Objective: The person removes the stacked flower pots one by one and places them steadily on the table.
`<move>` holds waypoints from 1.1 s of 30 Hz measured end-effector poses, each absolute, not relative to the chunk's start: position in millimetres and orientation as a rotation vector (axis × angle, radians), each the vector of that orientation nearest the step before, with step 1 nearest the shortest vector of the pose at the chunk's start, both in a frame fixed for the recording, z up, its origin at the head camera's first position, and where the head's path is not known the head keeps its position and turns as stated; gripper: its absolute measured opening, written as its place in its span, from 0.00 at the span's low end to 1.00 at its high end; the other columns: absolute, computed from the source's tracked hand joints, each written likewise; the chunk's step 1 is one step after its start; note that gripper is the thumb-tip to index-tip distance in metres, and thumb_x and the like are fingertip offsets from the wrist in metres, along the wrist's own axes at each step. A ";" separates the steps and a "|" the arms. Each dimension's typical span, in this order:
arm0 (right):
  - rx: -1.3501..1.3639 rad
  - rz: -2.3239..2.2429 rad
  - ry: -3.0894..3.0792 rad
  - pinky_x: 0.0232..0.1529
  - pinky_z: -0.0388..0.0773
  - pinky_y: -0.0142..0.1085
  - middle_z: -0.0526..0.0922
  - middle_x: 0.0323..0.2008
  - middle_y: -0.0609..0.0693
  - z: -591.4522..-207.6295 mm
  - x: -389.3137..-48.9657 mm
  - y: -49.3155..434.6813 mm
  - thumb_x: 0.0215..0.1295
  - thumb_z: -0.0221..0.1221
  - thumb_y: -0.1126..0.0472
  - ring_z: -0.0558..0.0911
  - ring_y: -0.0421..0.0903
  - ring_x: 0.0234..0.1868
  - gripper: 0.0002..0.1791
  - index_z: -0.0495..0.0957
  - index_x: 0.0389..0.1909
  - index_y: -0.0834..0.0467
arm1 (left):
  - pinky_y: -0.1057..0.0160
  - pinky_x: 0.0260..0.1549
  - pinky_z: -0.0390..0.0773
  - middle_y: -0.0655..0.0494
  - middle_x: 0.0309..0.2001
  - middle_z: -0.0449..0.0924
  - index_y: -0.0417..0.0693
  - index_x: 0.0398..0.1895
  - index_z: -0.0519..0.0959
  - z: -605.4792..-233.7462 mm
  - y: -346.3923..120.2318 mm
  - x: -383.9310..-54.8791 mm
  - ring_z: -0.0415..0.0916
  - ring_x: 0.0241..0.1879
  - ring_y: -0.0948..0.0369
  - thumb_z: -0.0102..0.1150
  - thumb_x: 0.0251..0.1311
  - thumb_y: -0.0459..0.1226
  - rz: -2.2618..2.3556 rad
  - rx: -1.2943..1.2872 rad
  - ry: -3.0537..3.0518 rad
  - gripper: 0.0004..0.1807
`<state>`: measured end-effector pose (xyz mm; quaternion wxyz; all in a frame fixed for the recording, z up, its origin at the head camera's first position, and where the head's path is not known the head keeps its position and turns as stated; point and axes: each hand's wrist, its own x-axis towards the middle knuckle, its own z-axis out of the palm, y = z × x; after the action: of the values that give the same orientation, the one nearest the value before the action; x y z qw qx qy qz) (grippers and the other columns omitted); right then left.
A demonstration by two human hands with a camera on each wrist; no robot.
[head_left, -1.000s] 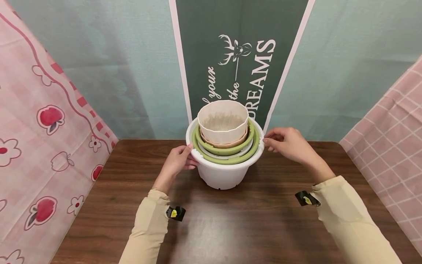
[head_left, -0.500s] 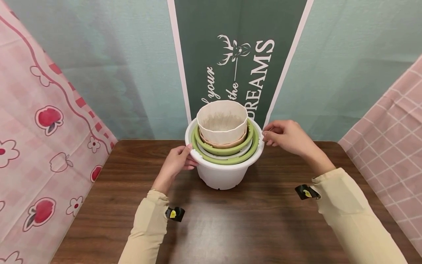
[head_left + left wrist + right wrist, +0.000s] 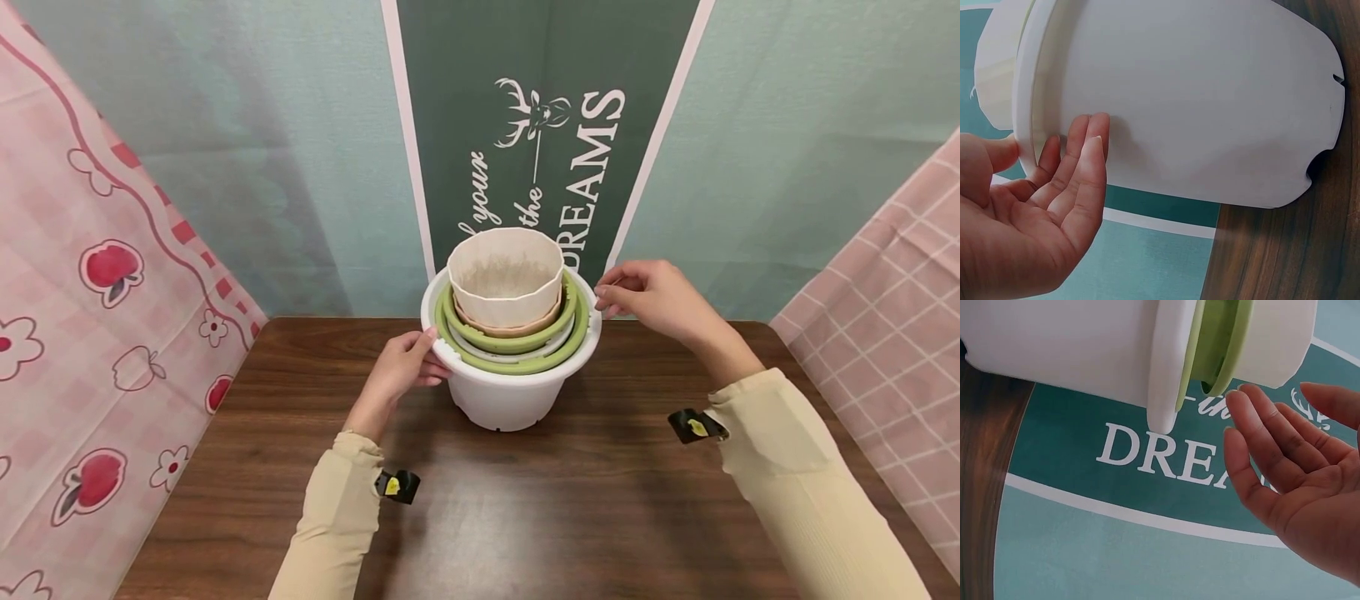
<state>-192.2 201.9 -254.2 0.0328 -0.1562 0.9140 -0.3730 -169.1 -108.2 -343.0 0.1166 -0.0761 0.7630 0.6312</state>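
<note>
A large white flowerpot (image 3: 501,404) stands upright on the table with several smaller pots nested in it. Topmost is a cream faceted pot (image 3: 506,310), above a peach rim and a green pot (image 3: 512,342); white and green rims lie further out. My left hand (image 3: 397,367) pinches the big pot's left rim, thumb on top and fingers beneath, as the left wrist view confirms at the white rim (image 3: 1025,87). Beside the right rim, my right hand (image 3: 660,300) holds nothing. In the right wrist view its loosely bent fingers (image 3: 1254,425) are apart from the white pot.
The brown wooden table (image 3: 480,517) extends in front of the stack. A teal cloth with a dark green lettered panel (image 3: 480,67) hangs close behind it. Pink patterned cloths stand at the left (image 3: 112,358) and right (image 3: 885,333) sides.
My right hand has risen and shifted slightly farther back along the right side of the pot, its fingertips now near or just above the rim. The left hand and the stack stay put.
</note>
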 end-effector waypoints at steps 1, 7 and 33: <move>-0.478 -1.158 2.805 0.31 0.78 0.29 0.82 0.33 0.59 -253.8 -192.6 201.5 0.65 0.54 0.60 0.82 0.46 0.30 0.13 0.75 0.42 0.67 | 0.65 0.28 0.80 0.44 0.32 0.79 0.36 0.46 0.72 -343.1 -108.3 -169.3 0.80 0.29 0.58 0.41 0.69 0.47 1.848 -0.225 2.232 0.21; -0.426 -1.210 2.782 0.32 0.78 0.30 0.82 0.33 0.59 -253.1 -194.6 198.0 0.65 0.54 0.61 0.81 0.45 0.31 0.12 0.76 0.42 0.67 | 0.65 0.28 0.80 0.44 0.32 0.79 0.36 0.46 0.72 -344.2 -108.2 -170.3 0.80 0.29 0.58 0.41 0.69 0.47 1.862 -0.231 2.214 0.21; -0.291 -1.457 2.618 0.30 0.80 0.33 0.82 0.28 0.57 -242.4 -213.8 165.6 0.64 0.56 0.61 0.81 0.45 0.26 0.14 0.72 0.38 0.71 | 0.65 0.27 0.81 0.45 0.29 0.80 0.34 0.44 0.72 -349.9 -109.6 -172.5 0.80 0.28 0.58 0.40 0.69 0.47 1.906 -0.193 2.183 0.22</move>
<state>-213.8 165.6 -242.4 0.0657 -0.0965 0.8678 -0.4829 -172.5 -109.6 -349.9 0.1184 -0.0658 0.7463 0.6517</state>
